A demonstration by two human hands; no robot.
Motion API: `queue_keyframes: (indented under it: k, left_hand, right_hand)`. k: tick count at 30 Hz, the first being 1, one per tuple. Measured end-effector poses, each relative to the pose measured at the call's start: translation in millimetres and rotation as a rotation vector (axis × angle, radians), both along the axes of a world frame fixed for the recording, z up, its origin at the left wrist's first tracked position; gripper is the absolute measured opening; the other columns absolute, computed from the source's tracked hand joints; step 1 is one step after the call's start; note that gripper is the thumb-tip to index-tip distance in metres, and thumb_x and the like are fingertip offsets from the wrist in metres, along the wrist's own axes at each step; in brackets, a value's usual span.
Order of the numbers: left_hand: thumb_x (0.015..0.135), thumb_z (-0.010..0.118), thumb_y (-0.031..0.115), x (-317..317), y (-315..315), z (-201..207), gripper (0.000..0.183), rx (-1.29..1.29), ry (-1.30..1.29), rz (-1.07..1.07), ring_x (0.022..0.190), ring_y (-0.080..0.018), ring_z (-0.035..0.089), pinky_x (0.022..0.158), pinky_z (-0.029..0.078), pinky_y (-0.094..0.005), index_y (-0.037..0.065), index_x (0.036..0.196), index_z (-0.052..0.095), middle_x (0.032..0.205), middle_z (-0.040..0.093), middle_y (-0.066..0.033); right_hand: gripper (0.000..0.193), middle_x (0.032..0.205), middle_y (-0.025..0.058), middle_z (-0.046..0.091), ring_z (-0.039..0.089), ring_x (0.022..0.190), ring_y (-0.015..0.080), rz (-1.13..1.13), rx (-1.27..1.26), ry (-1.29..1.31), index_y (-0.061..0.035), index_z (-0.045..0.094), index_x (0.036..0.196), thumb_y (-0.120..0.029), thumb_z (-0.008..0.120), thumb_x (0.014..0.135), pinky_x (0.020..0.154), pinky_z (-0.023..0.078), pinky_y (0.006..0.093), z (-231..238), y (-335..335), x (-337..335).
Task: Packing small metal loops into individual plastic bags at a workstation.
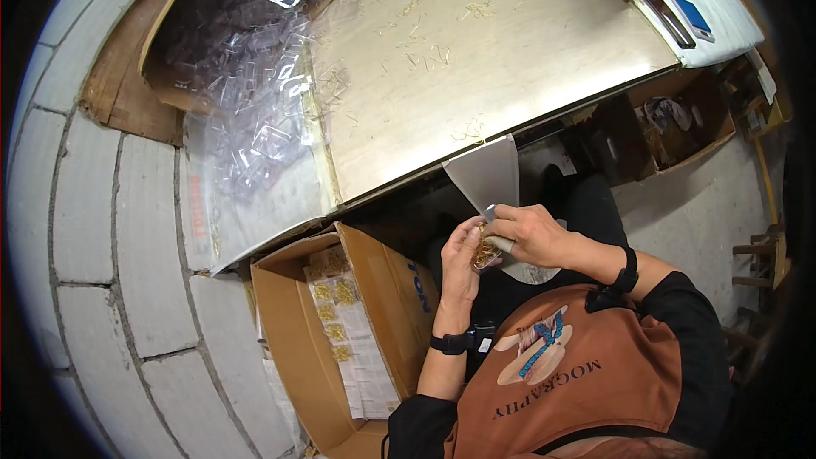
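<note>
L hand (461,257) holds gold pcs (485,252), just off desk's (510,42) near edge; R hand (529,234) fingers bunched over them, can't tell if gripping. Carton (285,314) w/ more pcs to L.

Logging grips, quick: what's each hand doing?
Left hand: closed, holding a bunch of thin gold-coloured pieces.
Right hand: fingers bent at them; grip cannot be told.

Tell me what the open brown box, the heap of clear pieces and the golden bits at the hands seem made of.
Open brown box: cardboard, matt, judging by its flat, thin tan walls.
Clear pieces: probably plastic, glossy; they are see-through with bright glints.
Golden bits: perhaps metal, shiny yellow, though too small to be sure.
</note>
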State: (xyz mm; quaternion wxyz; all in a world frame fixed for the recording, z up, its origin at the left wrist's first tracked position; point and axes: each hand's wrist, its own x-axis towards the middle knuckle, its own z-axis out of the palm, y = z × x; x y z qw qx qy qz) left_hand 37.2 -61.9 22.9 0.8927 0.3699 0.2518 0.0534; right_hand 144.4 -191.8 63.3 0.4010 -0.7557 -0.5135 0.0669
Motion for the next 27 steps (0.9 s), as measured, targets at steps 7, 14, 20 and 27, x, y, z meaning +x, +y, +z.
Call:
queue_keyframes:
  k: [7,14,20,27]
  left_hand:
    - [0.093,0.053,0.019,-6,8,-4,0.030,0.159,-0.024,0.059,0.078,-0.0171,0.066,0.056,0.059,-0.0276,-0.002,0.115,0.051,0.099,0.063,-0.0126]
    - [0.097,0.041,0.030,-5,16,4,0.041,-0.082,-0.153,0.060,0.085,-0.0243,0.066,0.058,0.060,-0.0319,-0.004,0.119,0.047,0.106,0.061,-0.0175]
    - [0.094,0.049,0.019,-6,8,9,0.033,0.038,-0.178,0.010,0.087,-0.0231,0.066,0.060,0.060,-0.0316,-0.003,0.118,0.047,0.108,0.061,-0.0178]
    - [0.086,0.058,0.002,-6,3,11,0.033,0.089,-0.103,0.083,0.089,-0.0229,0.065,0.063,0.061,-0.0302,-0.002,0.116,0.048,0.111,0.060,-0.0184]
  right_hand:
    - [0.022,0.084,0.0094,0.056,0.059,0.075,0.0236,0.040,-0.028,0.340,-0.0048,0.066,0.097,-0.007,0.069,0.076,0.066,0.048,0.0310,2,-3,12]
    - [0.019,0.088,0.0042,0.061,0.058,0.079,0.0108,-0.207,0.093,0.687,0.0033,0.062,0.102,-0.009,0.061,0.087,0.067,0.048,0.0256,-5,-10,21]
    - [0.014,0.070,0.0042,0.062,0.054,0.055,0.0068,-0.142,0.027,1.126,0.0032,0.063,0.086,-0.010,0.060,0.089,0.050,0.044,0.0207,-14,-6,8]
    - [0.010,0.071,0.0044,0.062,0.056,0.057,0.0076,-0.170,0.086,1.233,0.0044,0.062,0.086,-0.006,0.061,0.087,0.051,0.046,0.0216,-7,-5,5]
